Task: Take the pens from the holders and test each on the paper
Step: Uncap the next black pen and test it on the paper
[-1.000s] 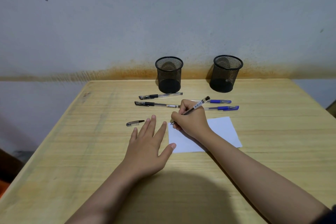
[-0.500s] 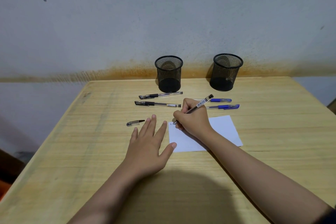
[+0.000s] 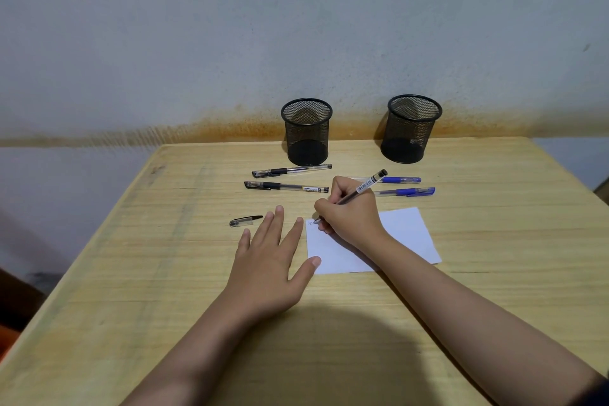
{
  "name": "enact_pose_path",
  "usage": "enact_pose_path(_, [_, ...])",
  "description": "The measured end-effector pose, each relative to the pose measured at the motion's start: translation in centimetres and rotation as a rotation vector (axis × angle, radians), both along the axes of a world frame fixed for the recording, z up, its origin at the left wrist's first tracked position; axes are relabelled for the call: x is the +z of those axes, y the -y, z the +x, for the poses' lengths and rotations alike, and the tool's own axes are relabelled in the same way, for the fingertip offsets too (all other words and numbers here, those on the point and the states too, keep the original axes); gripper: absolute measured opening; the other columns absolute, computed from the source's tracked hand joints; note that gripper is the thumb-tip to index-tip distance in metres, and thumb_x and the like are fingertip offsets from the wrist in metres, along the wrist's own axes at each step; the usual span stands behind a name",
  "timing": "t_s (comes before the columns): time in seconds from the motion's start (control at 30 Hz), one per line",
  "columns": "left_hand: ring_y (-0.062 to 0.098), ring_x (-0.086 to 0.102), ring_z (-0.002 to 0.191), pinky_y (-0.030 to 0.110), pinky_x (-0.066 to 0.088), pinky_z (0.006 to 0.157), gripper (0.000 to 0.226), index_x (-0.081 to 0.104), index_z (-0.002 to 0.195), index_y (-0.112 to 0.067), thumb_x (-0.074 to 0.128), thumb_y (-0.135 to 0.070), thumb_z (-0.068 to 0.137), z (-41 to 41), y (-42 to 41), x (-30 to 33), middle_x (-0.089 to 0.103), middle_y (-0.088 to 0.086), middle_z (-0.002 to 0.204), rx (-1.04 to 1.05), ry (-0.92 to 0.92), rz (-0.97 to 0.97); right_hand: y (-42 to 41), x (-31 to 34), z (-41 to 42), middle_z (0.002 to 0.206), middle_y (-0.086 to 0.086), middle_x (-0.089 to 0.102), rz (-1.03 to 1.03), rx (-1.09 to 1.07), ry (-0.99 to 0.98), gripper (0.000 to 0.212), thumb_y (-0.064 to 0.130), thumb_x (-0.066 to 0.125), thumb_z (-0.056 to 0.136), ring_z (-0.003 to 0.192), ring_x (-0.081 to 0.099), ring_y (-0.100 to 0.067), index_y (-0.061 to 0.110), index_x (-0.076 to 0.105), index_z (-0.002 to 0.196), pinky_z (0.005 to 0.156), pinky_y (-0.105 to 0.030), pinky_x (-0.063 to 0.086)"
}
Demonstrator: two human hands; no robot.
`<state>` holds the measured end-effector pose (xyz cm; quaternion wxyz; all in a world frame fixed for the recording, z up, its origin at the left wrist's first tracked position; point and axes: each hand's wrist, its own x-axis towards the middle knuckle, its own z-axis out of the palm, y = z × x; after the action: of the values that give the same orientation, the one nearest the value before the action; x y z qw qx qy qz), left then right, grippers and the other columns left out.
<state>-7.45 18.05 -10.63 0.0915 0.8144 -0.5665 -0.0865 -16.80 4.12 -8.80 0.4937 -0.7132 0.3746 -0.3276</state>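
Note:
My right hand (image 3: 351,216) grips a black pen (image 3: 368,185), its tip down on the top left corner of a white paper (image 3: 407,234) where small marks show. My left hand (image 3: 268,262) lies flat on the table with fingers spread, its thumb tip on the paper's left edge. A loose pen cap (image 3: 245,220) lies left of that hand. Two black pens (image 3: 291,170) (image 3: 286,187) and two blue pens (image 3: 400,179) (image 3: 407,192) lie on the table beyond my hands. Two black mesh holders (image 3: 307,132) (image 3: 411,129) stand at the back and look empty.
The wooden table (image 3: 494,274) ends at a grey wall behind the holders. Its left edge drops off to a dark floor. A shadow falls across the near middle of the table.
My right hand has moved the pen tip a little to the right on the paper, leaving small marks at the corner. My left hand has stayed put.

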Motion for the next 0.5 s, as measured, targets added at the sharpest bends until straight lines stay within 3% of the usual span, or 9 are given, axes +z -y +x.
enact_pose_path(0.2, [0.010, -0.020, 0.142, 0.043, -0.005, 0.116, 0.084, -0.004, 0.146, -0.040, 0.000, -0.073, 0.069, 0.01, 0.06, -0.05, -0.020, -0.006, 0.156, 0.001, 0.001, -0.004, -0.06, 0.05, -0.07, 0.069, -0.036, 0.058, 0.019, 0.012, 0.029, 0.024, -0.001, 0.063, 0.078, 0.054, 0.065, -0.033, 0.008, 0.047, 0.062, 0.046, -0.027, 0.051])
enact_pose_path(0.5, [0.010, -0.020, 0.142, 0.043, -0.005, 0.116, 0.083, -0.004, 0.146, -0.039, 0.001, -0.073, 0.070, 0.08, 0.06, -0.11, -0.021, -0.005, 0.156, -0.002, 0.000, -0.002, -0.11, 0.16, 0.01, 0.075, -0.036, 0.060, 0.004, 0.033, -0.006, 0.023, -0.001, 0.064, 0.079, 0.061, 0.066, -0.036, 0.006, 0.048, 0.064, 0.044, -0.021, 0.053])
